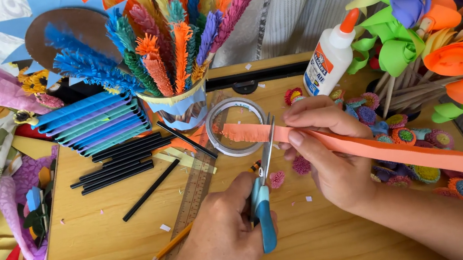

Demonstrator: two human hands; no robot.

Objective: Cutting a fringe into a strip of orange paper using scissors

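My left hand [221, 241] grips blue-handled scissors [263, 208], blades apart and pointing away from me across the near end of a long orange paper strip [412, 152]. The end of the strip left of the blades is cut into a fine fringe. My right hand [326, 152] pinches the strip just right of the blades and holds it flat above the wooden table [109, 252]. The rest of the strip runs off to the lower right.
Behind the scissors are a clear tape roll [237, 126], a cup of fringed paper stems [179, 104] and a glue bottle [331, 57]. A ruler [192, 197], a pencil [172, 243] and black sticks [120, 165] lie left. Small quilled flowers [410, 137] and foam flowers [453, 60] crowd the right.
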